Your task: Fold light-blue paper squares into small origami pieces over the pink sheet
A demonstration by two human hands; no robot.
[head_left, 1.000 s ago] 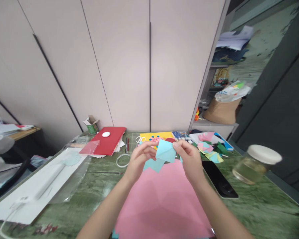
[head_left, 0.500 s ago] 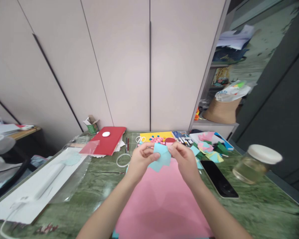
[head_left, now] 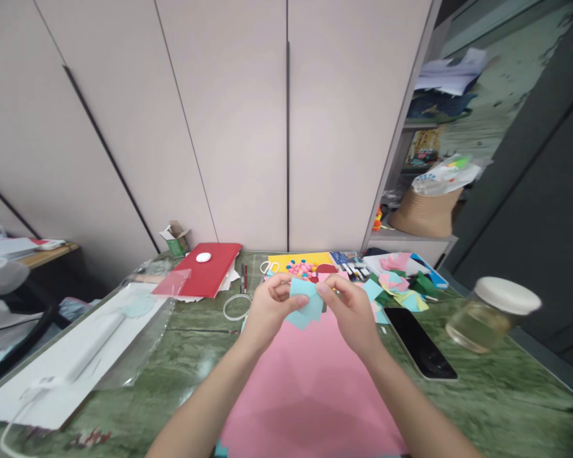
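A small light-blue piece of paper, with overlapping layers or folds, is held up between both hands. My left hand pinches its left side, thumb in front and fingers curled behind. My right hand closes on its upper right part with thumb and forefinger. Beneath the hands lies a large pink sheet of paper, with light-blue edges showing under its lower corners. Cut paper pieces in green, yellow, pink and blue are heaped beyond my right hand.
A black phone and a lidded jar of liquid stand to the right. White scissors, pink and blue pompom-like bits and markers lie at the back. A red folder and a white cable loop are on the left.
The light-blue paper has shifted slightly left and turned a little. My right thumb and fingers have moved left, further over its upper edge. My left hand stays nearly in place.
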